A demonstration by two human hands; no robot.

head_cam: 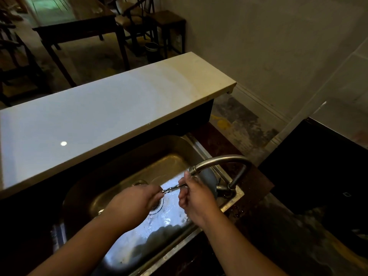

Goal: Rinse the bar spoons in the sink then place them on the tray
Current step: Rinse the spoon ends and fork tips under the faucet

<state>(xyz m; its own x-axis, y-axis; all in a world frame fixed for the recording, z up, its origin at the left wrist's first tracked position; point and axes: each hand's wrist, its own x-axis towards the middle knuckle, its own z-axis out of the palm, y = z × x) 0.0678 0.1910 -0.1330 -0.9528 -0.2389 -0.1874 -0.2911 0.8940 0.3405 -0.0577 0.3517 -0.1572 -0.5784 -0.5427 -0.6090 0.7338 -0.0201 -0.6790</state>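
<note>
Over the steel sink (123, 162) both my hands hold a thin twisted metal bar spoon (172, 188) level, just under the spout of the curved faucet (221, 161). My left hand (137, 200) grips its left end, fingers closed around it. At the right end, by the spout, my right hand (196, 193) pinches the spoon. Only the short middle stretch of the spoon shows between the hands. Water shimmers on the sink floor around the drain (157, 206). No tray is in view.
A long white bar counter (99, 108) runs behind the sink. A dark appliance (318, 166) stands at the right on the dark worktop. Beyond the counter are a dark wooden table (79, 26), chairs and a small bin (152, 49).
</note>
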